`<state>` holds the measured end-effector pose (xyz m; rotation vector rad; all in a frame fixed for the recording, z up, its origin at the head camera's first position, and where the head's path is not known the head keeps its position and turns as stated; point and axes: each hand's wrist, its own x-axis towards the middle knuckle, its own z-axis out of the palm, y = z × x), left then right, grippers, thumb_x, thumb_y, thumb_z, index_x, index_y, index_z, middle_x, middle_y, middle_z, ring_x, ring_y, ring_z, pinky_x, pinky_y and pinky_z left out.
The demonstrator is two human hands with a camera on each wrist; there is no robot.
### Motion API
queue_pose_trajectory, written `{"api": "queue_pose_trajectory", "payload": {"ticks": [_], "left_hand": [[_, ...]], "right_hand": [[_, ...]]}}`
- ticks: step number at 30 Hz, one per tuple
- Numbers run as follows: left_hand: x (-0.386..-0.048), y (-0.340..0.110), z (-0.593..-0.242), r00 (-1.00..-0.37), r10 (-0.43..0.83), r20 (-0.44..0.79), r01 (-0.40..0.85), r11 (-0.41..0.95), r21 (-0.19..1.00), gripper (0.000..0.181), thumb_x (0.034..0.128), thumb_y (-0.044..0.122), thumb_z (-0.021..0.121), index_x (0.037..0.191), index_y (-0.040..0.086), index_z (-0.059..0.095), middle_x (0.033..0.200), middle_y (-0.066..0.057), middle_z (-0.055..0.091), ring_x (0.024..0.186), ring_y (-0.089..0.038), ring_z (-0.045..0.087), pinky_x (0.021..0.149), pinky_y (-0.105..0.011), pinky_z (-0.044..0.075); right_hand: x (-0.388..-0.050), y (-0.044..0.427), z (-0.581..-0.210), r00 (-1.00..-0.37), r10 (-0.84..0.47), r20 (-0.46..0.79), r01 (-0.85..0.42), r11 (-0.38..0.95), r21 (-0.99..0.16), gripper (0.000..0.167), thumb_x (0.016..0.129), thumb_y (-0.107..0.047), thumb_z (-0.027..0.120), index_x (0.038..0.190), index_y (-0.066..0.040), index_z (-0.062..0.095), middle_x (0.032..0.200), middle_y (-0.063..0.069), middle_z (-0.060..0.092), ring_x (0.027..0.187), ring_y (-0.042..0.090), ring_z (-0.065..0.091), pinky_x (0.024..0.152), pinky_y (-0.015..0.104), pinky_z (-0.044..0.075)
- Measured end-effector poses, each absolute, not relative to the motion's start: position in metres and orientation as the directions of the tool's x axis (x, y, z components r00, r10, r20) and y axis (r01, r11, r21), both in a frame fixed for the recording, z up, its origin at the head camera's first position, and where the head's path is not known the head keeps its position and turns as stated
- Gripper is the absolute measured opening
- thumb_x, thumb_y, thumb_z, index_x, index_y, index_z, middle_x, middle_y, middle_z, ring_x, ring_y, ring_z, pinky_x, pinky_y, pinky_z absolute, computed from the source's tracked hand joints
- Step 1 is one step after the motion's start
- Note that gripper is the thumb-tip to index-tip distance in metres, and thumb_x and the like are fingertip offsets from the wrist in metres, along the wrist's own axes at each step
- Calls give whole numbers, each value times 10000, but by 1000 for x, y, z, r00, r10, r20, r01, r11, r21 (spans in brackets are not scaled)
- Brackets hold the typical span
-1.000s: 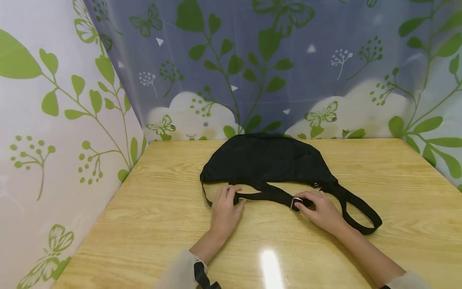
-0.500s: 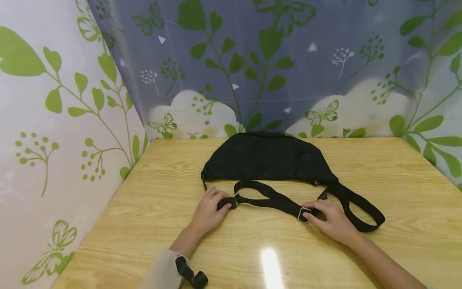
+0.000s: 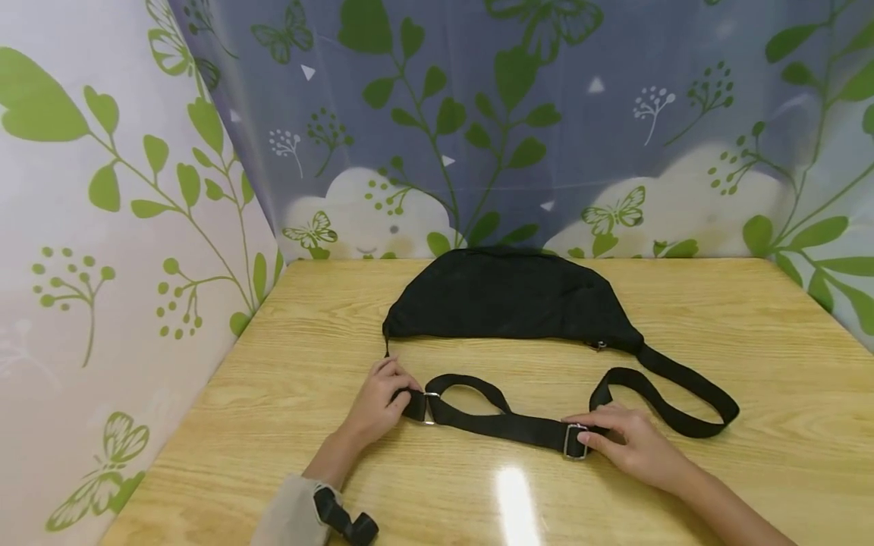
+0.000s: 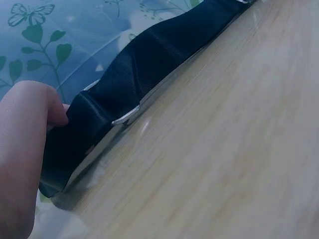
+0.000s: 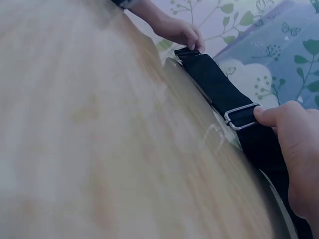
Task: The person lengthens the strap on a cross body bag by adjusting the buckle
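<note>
A black waist bag (image 3: 505,296) lies flat towards the back of the table, its black strap (image 3: 505,428) drawn out in front of it. My left hand (image 3: 378,402) pinches the strap just left of a metal ring (image 3: 429,408). Farther right, my right hand (image 3: 631,444) pinches the strap at a metal slider buckle (image 3: 575,441), the thumb on the webbing by its frame. In the right wrist view the buckle (image 5: 242,117) shows clearly beside the thumb. Between the hands the strap is fairly straight, with a loose loop (image 3: 471,381) behind it.
A wooden table (image 3: 273,470) bears everything. Behind it hangs a blue leaf-print cloth (image 3: 410,129), and a pale printed cloth (image 3: 130,250) covers the left side. A slack strap loop (image 3: 690,425) spreads to the right of the bag.
Both hands have moved nearer the front with the strap, the left also leftward. The strap has come away from the bag's lower edge and straightened between the hands. The bag has hardly moved.
</note>
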<state>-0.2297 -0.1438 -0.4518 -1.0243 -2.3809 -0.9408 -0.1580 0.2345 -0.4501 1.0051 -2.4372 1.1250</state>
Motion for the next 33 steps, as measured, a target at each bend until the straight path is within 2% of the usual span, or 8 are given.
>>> {"api": "queue_pose_trajectory", "payload": {"ticks": [9, 14, 16, 21, 24, 27, 30, 33], "left_hand": [[-228, -159, -453, -672, 483, 561, 728, 568, 384, 191, 752, 38, 494, 714, 122, 661, 747, 36, 532, 805, -181, 486, 913, -417, 325], [-222, -159, -450, -643, 525, 558, 758, 539, 366, 315, 707, 111, 575, 1017, 88, 625, 967, 30, 596, 980, -174, 496, 962, -437, 303], [-217, -154, -446, -635, 546, 547, 770, 505, 390, 465, 725, 153, 638, 1175, 70, 559, 1122, 16, 566, 1090, -179, 469, 966, -425, 319], [-203, -128, -439, -591, 646, 484, 807, 493, 326, 847, 707, 453, 747, 1381, 88, 387, 1363, -21, 424, 1235, -215, 393, 972, -409, 340], [-199, -112, -438, -573, 699, 428, 817, 525, 238, 932, 695, 603, 687, 1411, 111, 349, 1409, -40, 373, 1249, -242, 379, 975, -421, 335], [-199, -104, -440, -583, 702, 409, 806, 563, 182, 852, 721, 630, 641, 1386, 152, 407, 1378, -22, 409, 1203, -218, 424, 945, -404, 365], [-202, -102, -443, -591, 683, 430, 795, 583, 167, 692, 754, 583, 637, 1319, 207, 501, 1241, 23, 523, 1096, -152, 494, 894, -340, 398], [-205, -104, -446, -579, 677, 454, 806, 560, 193, 539, 792, 517, 635, 1243, 229, 568, 1109, 57, 599, 999, -109, 547, 834, -289, 420]], "right_hand": [[-143, 219, -435, -671, -571, 472, -729, 393, -560, 367, 822, -38, 671, 1177, -114, 619, 1062, -54, 619, 948, 105, 548, 798, 229, 419], [-157, 240, -418, -669, -463, 582, -733, 542, -411, 428, 754, 67, 687, 1154, -72, 621, 1155, 48, 582, 1086, 189, 491, 943, 172, 287], [-164, 252, -413, -710, -424, 562, -677, 630, -380, 429, 768, 49, 684, 1175, -58, 599, 1174, 84, 563, 1101, 244, 484, 944, 262, 328], [-174, 272, -413, -838, -394, 378, -535, 734, -419, 362, 859, -39, 626, 1215, -39, 558, 1176, 125, 564, 1012, 313, 552, 754, 437, 461], [-178, 276, -417, -864, -398, 308, -500, 746, -440, 312, 861, -12, 613, 1169, -61, 606, 1095, 98, 620, 835, 185, 604, 641, 332, 487], [-181, 279, -419, -866, -401, 299, -498, 742, -448, 293, 840, 36, 613, 1094, -100, 661, 960, 48, 654, 583, 32, 470, 519, 241, 398], [-181, 283, -419, -853, -434, 291, -523, 710, -472, 263, 835, 38, 615, 1039, -112, 687, 907, 15, 659, 537, -18, 356, 496, 221, 338], [-181, 290, -418, -827, -506, 244, -555, 666, -499, 214, 858, -14, 612, 1033, -109, 692, 950, 14, 667, 608, -27, 410, 523, 220, 345]]}}
